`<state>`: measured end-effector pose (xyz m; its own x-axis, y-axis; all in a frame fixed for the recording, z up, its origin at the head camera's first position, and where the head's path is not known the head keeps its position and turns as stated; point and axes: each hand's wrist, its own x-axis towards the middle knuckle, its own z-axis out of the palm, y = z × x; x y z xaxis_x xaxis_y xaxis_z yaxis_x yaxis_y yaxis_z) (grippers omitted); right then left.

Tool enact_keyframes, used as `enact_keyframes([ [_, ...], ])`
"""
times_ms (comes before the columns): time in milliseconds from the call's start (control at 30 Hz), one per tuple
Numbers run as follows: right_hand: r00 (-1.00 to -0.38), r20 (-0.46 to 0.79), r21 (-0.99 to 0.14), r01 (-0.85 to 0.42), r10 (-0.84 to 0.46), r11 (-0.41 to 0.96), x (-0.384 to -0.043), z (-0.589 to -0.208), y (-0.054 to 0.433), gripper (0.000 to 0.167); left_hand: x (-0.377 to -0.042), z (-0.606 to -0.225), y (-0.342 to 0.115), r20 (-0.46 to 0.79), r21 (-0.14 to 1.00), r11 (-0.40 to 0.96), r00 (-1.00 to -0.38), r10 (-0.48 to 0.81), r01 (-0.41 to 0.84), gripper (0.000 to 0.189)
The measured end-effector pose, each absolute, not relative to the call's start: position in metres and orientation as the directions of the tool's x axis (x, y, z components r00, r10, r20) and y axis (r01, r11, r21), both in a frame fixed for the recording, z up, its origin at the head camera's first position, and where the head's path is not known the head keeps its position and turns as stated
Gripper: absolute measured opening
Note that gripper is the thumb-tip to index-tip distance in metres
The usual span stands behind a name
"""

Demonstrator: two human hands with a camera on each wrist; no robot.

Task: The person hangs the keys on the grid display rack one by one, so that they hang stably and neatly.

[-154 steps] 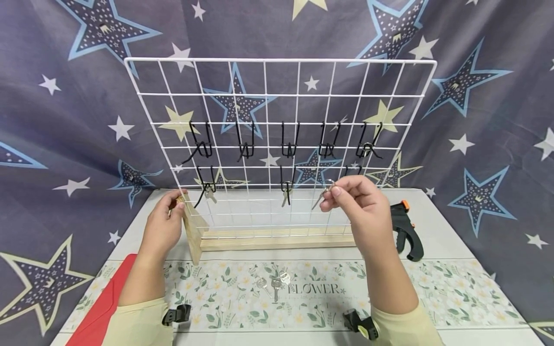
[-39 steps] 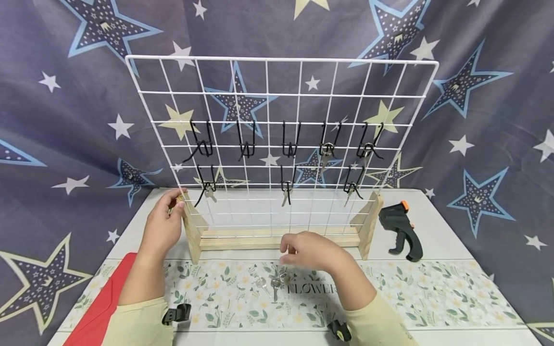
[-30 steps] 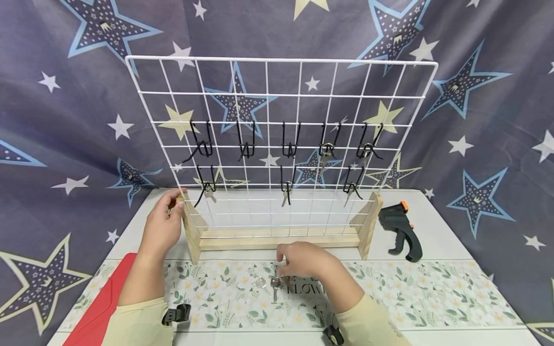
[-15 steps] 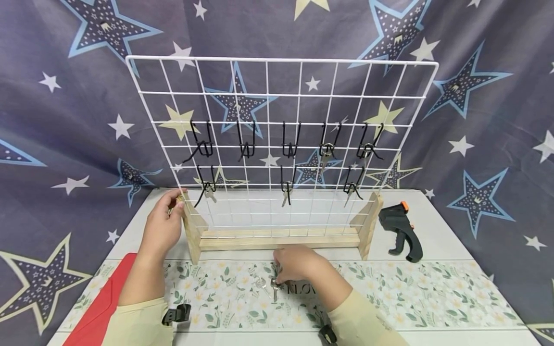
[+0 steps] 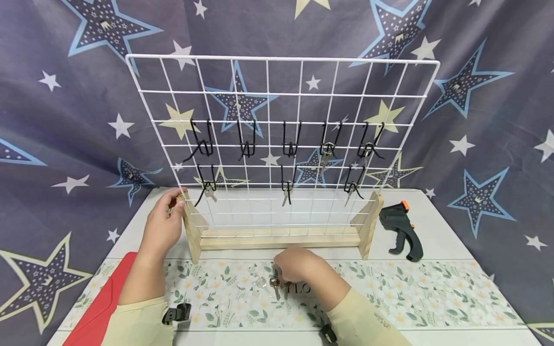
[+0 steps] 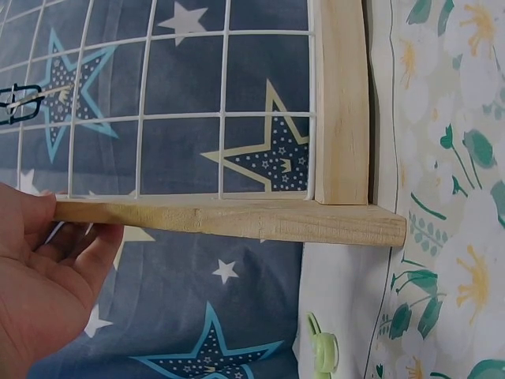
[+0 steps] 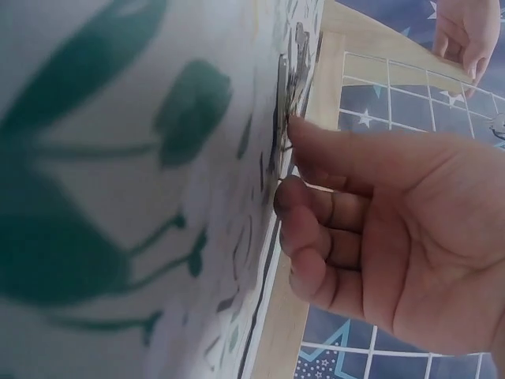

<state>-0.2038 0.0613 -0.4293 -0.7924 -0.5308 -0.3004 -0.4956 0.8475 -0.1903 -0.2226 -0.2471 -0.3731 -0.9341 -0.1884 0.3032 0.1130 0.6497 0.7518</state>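
Observation:
A white wire grid (image 5: 267, 93) stands upright in a wooden stand (image 5: 279, 243). My left hand (image 5: 162, 223) grips the top of the stand's left side panel (image 6: 237, 219), thumb on one face and fingers on the other. Black hooks (image 5: 291, 144) hang on the grid in two rows; keys (image 5: 324, 156) dangle from several of them. Down on the floral strip, my right hand (image 5: 296, 265) pinches a key at its ring between thumb and fingertips; the fingers (image 7: 308, 237) partly hide it. Close by its fingertips lie loose keys (image 5: 262, 283).
To the right of the stand lies a black pistol-shaped tool (image 5: 400, 230) with an orange tip. A red flat item (image 5: 106, 302) is beside my left forearm. The floral strip (image 5: 411, 298) runs across the white table, and a star-patterned cloth (image 5: 484, 134) hangs behind.
Earlier my right hand held a key by the grid; keys now hang from the upper hook there. Since then it has come down to the loose keys and pinched one. The left hand stayed put.

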Motion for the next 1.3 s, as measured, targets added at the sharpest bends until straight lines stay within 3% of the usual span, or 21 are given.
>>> enact_keyframes([
  [433, -0.773, -0.220, -0.288, -0.531, -0.595, 0.797, -0.210, -0.412, 0.080, 0.030, -0.221, -0.371, -0.246, 0.302, 0.756, 0.644, -0.935, -0.186, 0.116, 0.039],
  [600, -0.756, -0.162, -0.299, -0.575, -0.634, 0.761, -0.210, -0.403, 0.085, 0.022, -0.222, -0.371, -0.246, 0.301, 0.759, 0.640, -0.935, -0.187, 0.117, 0.040],
  [933, -0.731, -0.064, -0.351, -0.620, -0.679, 0.701, -0.203, -0.390, 0.090, 0.026, -0.221, -0.371, -0.246, 0.297, 0.765, 0.634, -0.936, -0.188, 0.115, 0.040],
  [1300, -0.710, 0.018, -0.473, -0.626, -0.704, 0.620, -0.192, -0.363, 0.096, 0.016, -0.221, -0.372, -0.246, 0.295, 0.766, 0.632, -0.938, -0.185, 0.116, 0.040],
])
